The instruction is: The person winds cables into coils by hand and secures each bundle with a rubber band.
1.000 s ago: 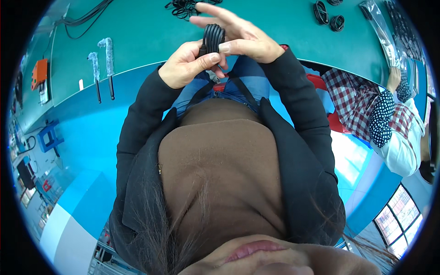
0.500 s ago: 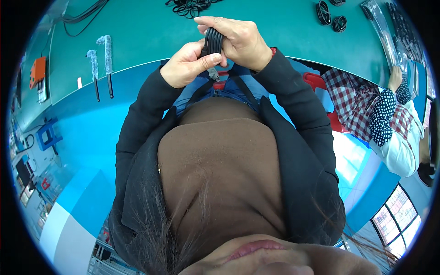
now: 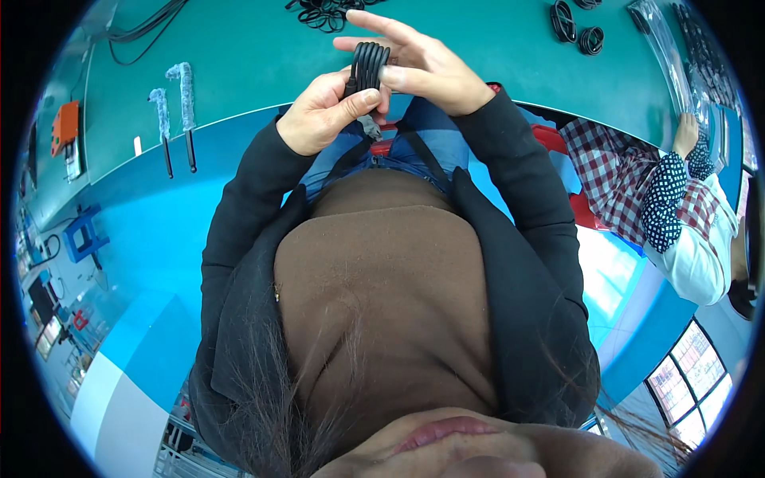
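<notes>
My left hand (image 3: 319, 113) pinches the black cable coil (image 3: 369, 65) over the tabletop's near side; my right hand (image 3: 437, 77) has fingers spread, thumb by the coil. From here, I'd hold every loop snug.

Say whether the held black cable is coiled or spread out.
Coiled: the black cable shows several loops side by side, held in the left hand.

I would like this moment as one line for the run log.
left hand: holds black coil | right hand: spread open, thumb beside coil | green table: black loops beyond hands
</notes>
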Demonstrator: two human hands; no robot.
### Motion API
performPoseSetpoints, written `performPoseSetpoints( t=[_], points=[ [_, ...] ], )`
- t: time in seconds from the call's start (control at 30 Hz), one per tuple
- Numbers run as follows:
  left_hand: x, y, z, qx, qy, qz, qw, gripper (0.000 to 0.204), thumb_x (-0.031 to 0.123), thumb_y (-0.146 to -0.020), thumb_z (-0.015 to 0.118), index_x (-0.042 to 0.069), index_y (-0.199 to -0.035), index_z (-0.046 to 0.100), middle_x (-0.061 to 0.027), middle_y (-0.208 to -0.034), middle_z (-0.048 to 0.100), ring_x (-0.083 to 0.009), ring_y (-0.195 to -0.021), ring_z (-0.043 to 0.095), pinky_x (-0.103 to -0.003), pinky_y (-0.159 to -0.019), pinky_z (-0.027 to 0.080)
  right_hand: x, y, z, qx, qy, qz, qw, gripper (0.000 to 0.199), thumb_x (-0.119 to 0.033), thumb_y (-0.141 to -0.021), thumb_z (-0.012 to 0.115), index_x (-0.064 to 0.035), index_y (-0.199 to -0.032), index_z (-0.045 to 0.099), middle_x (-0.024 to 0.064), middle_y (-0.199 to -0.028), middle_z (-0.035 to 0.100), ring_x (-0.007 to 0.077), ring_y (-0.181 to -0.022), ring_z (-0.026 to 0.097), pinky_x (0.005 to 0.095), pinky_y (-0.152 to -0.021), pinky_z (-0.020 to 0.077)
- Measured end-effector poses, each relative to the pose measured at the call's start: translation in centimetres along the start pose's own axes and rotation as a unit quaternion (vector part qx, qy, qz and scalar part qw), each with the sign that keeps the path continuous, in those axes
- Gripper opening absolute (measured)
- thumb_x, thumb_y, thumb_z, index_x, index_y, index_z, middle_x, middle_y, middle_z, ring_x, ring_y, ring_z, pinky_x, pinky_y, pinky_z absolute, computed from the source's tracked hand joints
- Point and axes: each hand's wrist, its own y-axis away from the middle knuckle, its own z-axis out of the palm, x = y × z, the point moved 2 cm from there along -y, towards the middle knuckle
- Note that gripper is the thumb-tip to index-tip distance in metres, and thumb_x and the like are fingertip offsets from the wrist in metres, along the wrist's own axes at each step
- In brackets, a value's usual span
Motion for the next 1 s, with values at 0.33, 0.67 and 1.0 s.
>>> performPoseSetpoints(
  t=[0.33,0.67,1.0],
  points=[
    [-0.6,0.1,0.3,0.055,-0.030,-0.033,0.997,0.024,0.025,-0.096,0.052,0.001,-0.101,0.055,-0.0044,-0.088,0.056,-0.0130,-0.078,0.054,-0.026,-0.071,0.046,1.3,-0.7,1.6,0.065,0.019,0.058,0.996,0.041,-0.027,-0.093,0.058,0.0008,-0.122,0.048,0.0165,-0.116,0.061,0.0180,-0.098,0.062,0.0293,-0.079,0.0542],
    [1.3,1.0,-3.0,0.104,-0.019,0.057,0.993,0.024,0.024,-0.096,0.051,0.000,-0.099,0.052,-0.0039,-0.086,0.054,-0.0116,-0.078,0.051,-0.026,-0.074,0.046,-2.9,-9.1,-4.5,0.084,0.338,-0.112,0.931,0.026,-0.022,-0.088,0.058,0.0009,-0.101,0.058,0.0146,-0.094,0.063,0.0203,-0.071,0.060,0.0308,-0.064,0.0487],
    [3.2,3.4,-8.2,0.256,-0.047,0.086,0.962,0.021,0.021,-0.096,0.052,0.001,-0.095,0.054,-0.0049,-0.087,0.057,-0.0130,-0.080,0.057,-0.027,-0.076,0.046,1.8,-19.6,-6.4,0.201,0.643,-0.057,0.737,0.021,-0.025,-0.077,0.062,-0.0043,-0.074,0.064,0.0172,-0.074,0.063,0.0370,-0.072,0.060,0.0460,-0.067,0.0477]
  ],
)
